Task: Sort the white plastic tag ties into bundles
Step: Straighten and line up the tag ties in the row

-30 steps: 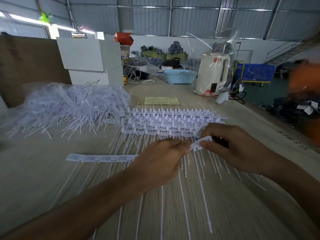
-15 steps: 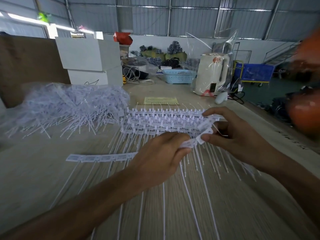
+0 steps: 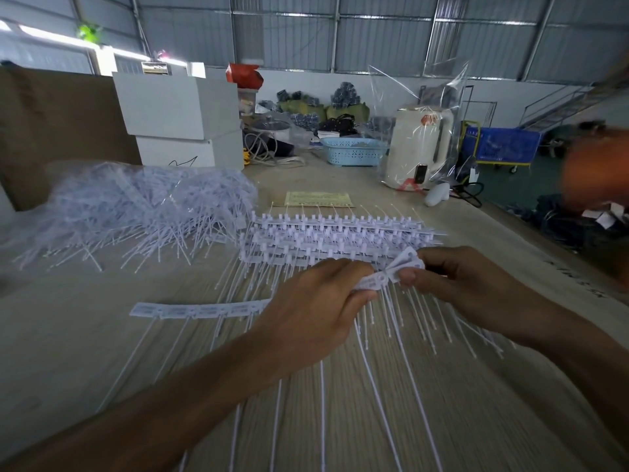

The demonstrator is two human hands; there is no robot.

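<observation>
Head view: left hand [image 3: 316,311] and right hand [image 3: 466,284] both pinching one strip of tag ties [image 3: 391,272], bent upward between them, thin tails hanging down onto the wooden table [image 3: 340,430]. Just behind, a neat stack of tie strips [image 3: 337,238], laid in rows. Left of the hands, a single flat strip [image 3: 200,308] on the table, tails pointing toward the camera. Farther left, a loose tangled heap of ties [image 3: 136,209] (partly blurred). At the far end, white boxes [image 3: 177,117], a blue basket [image 3: 354,151] and a white kettle [image 3: 420,148] wrapped in clear plastic.
</observation>
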